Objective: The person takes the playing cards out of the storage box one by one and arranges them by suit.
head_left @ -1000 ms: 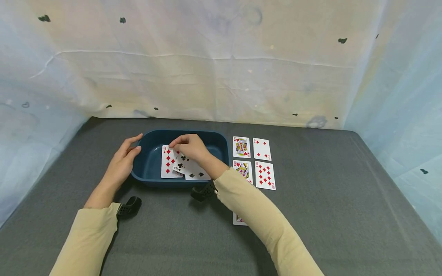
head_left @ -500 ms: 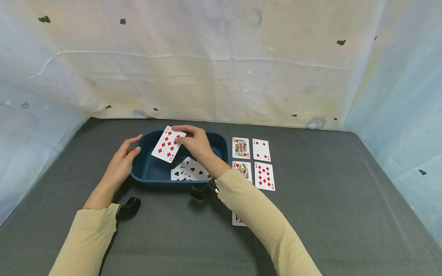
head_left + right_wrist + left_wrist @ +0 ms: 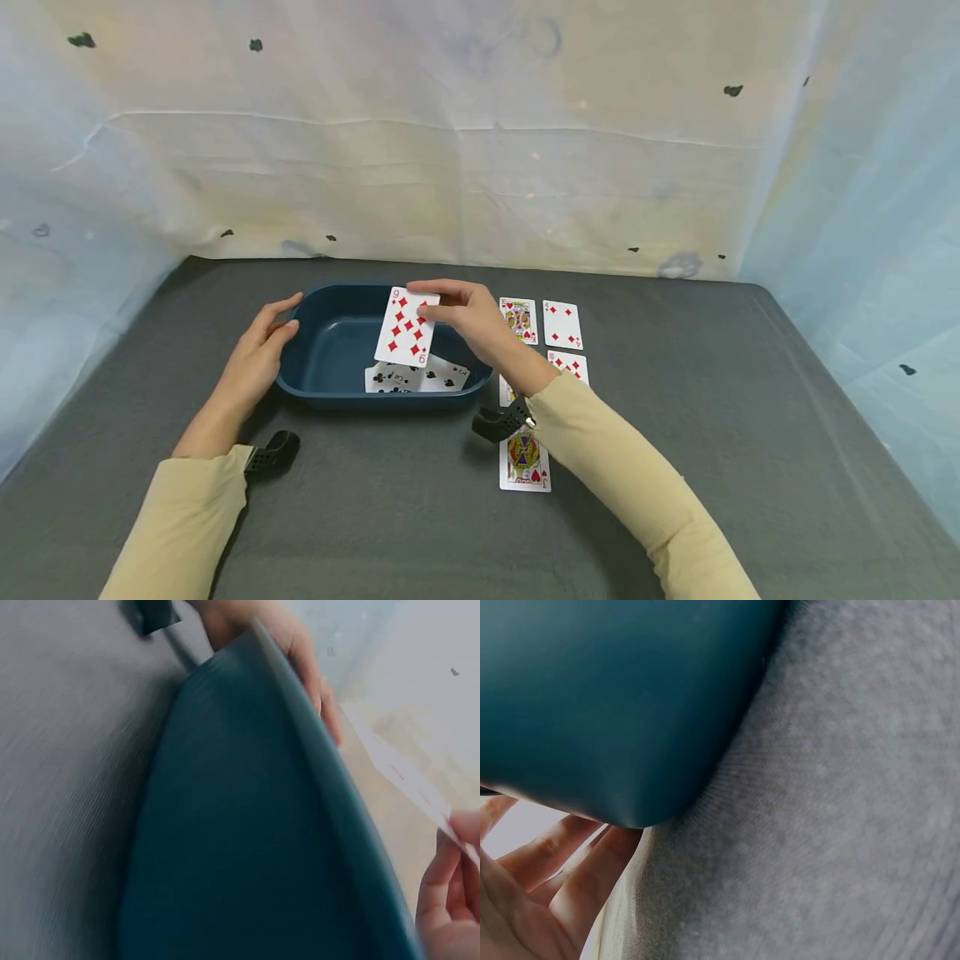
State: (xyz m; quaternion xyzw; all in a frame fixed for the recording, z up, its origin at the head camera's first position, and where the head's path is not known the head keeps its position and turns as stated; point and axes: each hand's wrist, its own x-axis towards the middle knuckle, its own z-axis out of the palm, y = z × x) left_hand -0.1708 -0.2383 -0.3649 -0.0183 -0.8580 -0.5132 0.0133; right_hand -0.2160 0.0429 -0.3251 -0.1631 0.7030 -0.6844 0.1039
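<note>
In the head view my right hand (image 3: 471,321) pinches a nine of diamonds (image 3: 402,336) by its upper right corner, thumb on the face. The card is held up, face showing, over a dark blue plastic tub (image 3: 315,387). Below it in the tub lie black-suit playing cards (image 3: 445,379), overlapping and partly hidden by the held card. My left hand (image 3: 253,354) rests against the tub's left end, its fingers fairly straight. In the left wrist view the left fingers (image 3: 592,881) touch the tub wall (image 3: 630,712). The right wrist view shows the held card (image 3: 401,776) edge-on.
Face-up red cards lie right of the tub: a king (image 3: 520,319), a four of diamonds (image 3: 562,324), a partly covered diamond card (image 3: 566,363) and a jack of hearts (image 3: 525,462). Another is mostly behind my right wrist. Grey cloth (image 3: 712,400) covers the table; a fabric backdrop (image 3: 480,192) surrounds it.
My right hand has lifted the nine of diamonds off the other cards in the tub, then carried it rightward. The left hand has stayed at the tub's end.
</note>
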